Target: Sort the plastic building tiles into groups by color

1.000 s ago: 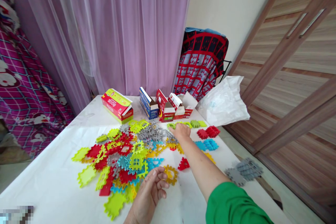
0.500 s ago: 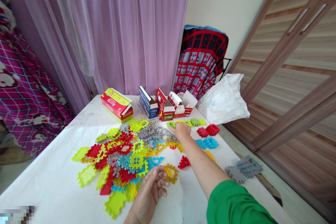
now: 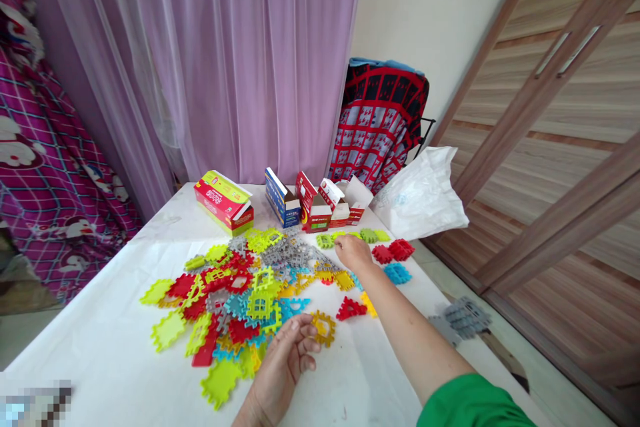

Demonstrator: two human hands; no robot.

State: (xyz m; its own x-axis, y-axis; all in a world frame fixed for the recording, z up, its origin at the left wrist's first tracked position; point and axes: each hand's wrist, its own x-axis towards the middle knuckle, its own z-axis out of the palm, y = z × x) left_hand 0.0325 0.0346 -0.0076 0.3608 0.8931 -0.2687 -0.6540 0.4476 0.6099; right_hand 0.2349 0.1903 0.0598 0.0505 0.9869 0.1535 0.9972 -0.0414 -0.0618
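Observation:
My right hand reaches over the right side of the table with its fingers closed. Whatever they may hold is hidden from me. Just behind it runs a row of lime-green toothed plastic building pieces. My left hand hovers or rests near the front, its fingers loosely curled and apart. Beside its fingertips lies a yellow toothed piece with a cut-out; I cannot tell whether they touch. A large mixed heap of interlocking pieces spreads to the left. A red triangular piece lies between my hands.
Small stacks of red pieces, blue pieces and grey pieces line the table's right side. Along the back stand a red-and-yellow box, a blue box and open red boxes. A white bag sits at the far right corner.
My right hand has shifted slightly to the right along the green row, and its forearm covers more of the yellow and blue pieces there. The left hand keeps nearly the same place.

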